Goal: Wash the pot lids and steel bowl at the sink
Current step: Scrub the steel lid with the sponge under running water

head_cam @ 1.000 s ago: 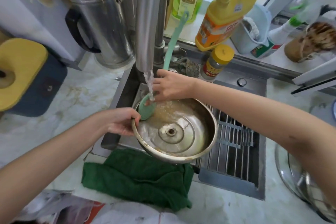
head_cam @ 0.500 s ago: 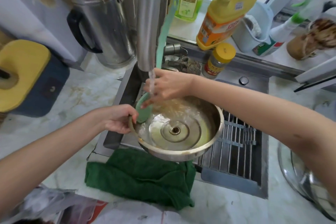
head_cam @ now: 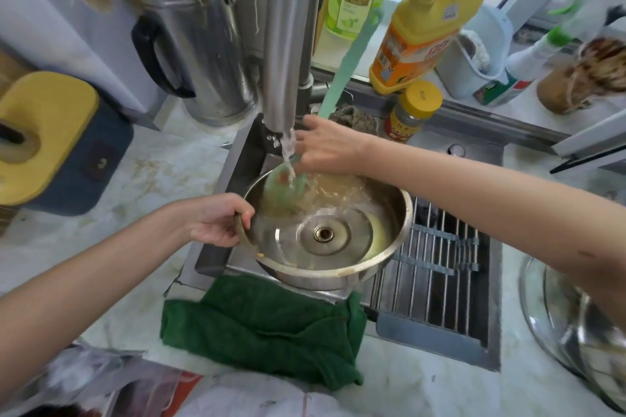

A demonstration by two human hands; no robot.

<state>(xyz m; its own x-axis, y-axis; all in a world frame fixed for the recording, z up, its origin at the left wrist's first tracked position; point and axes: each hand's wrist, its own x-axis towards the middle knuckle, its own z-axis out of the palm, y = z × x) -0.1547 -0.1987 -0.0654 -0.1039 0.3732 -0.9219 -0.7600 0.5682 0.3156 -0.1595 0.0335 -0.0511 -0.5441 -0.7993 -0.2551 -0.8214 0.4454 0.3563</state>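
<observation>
Head view: a pot lid (head_cam: 325,234) is being scrubbed over the sink (head_cam: 474,162).
The lid is held hollow side up beneath the faucet (head_cam: 288,44), apparently so the stream rinses loosened grime. Its rim is gripped by the left hand (head_cam: 216,223) for steadiness. The green brush (head_cam: 284,186), clasped by the right hand (head_cam: 325,145), is worked against the inner wall.

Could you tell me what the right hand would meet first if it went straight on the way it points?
Probably the steel tap spout; the right hand, gripping the green brush, points left toward it, though depth is unclear.
</observation>
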